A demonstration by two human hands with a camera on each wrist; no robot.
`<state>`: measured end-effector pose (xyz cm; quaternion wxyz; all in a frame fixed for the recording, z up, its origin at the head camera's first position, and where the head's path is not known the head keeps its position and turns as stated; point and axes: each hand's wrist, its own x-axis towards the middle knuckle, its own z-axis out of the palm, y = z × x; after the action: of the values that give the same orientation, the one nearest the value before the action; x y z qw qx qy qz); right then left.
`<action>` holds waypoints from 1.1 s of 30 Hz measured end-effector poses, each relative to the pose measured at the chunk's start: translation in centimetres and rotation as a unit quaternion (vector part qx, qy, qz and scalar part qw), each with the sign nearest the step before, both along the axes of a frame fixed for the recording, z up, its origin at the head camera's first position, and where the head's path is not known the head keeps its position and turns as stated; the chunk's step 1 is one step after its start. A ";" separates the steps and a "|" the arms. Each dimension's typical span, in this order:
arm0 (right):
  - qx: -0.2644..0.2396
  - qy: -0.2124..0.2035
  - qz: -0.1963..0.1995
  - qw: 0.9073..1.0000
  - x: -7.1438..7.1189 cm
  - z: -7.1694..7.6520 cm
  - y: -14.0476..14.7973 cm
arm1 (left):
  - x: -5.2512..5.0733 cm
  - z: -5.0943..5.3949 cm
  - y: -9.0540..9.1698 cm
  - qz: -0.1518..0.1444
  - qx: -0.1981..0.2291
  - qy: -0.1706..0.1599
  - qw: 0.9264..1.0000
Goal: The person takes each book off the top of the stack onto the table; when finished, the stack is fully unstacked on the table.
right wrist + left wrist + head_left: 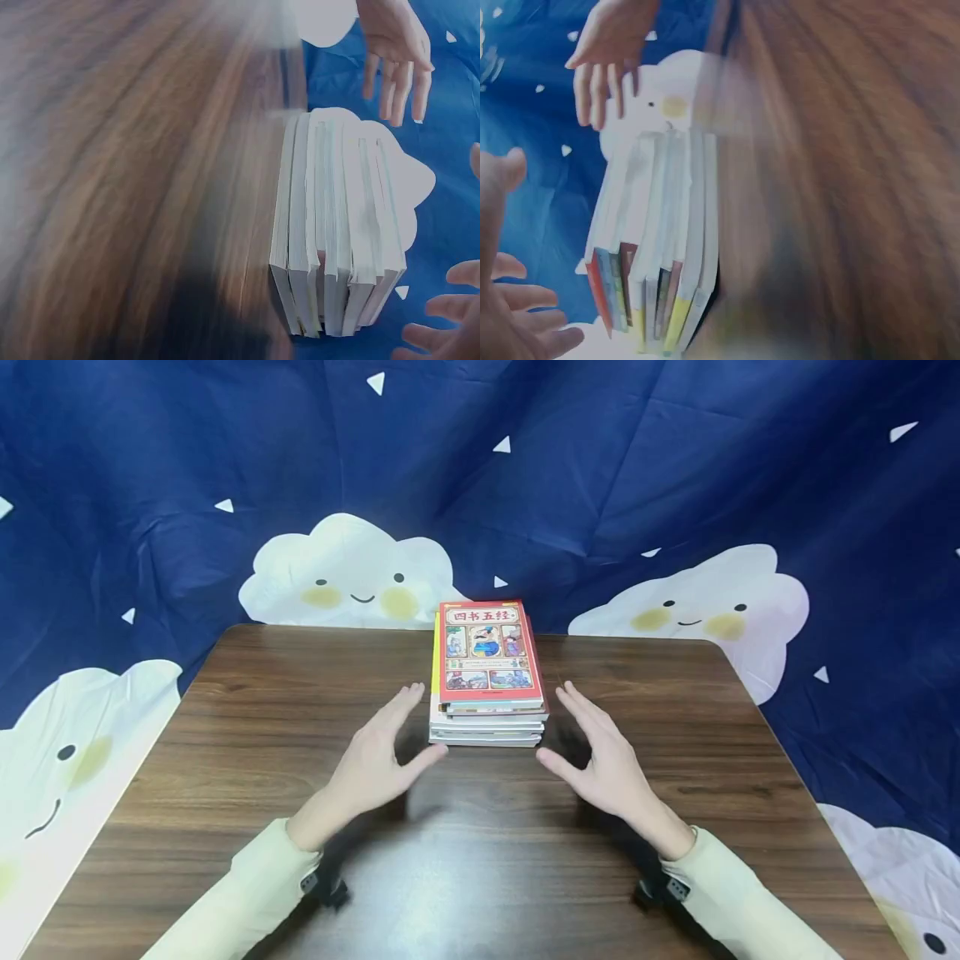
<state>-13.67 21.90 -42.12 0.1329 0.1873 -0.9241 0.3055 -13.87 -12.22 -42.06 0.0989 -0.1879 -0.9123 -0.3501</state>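
A stack of several books [487,652] lies flat near the table's far edge, a red-covered one with pictures on top. To its left, my left hand [378,764] is held with fingers extended and thumb apart, touching nothing. My right hand [603,764] mirrors it on the right side, also off the books. The left wrist view shows the page edges and coloured spines of the stack [656,240], with my left hand [517,300] at the lower left. In the right wrist view the stack [337,225] stands between both hands, my right hand [450,322] at the lower right.
The brown wooden table [465,860] extends around the stack. Behind it hangs a blue cloth [562,485] printed with white clouds and small triangles. Dark devices are strapped at both wrists.
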 end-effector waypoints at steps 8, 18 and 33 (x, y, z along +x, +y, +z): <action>-0.206 -0.089 -0.007 0.974 -3.1 -0.8 -0.2 | -3.5 -0.2 0.9 0.014 0.229 -0.102 0.968; -0.314 -0.187 -0.003 0.931 -7.1 -2.2 0.0 | -6.7 -0.5 1.8 0.043 0.362 -0.269 0.891; -0.331 -0.248 -0.019 0.910 -8.1 -1.9 -0.8 | -9.0 -1.0 2.8 0.032 0.443 -0.338 0.830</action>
<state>-21.78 21.09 -43.98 -0.0404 0.0335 -0.7762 0.6282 -22.84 -9.38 -43.09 -0.1320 0.0356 -0.6412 -0.7551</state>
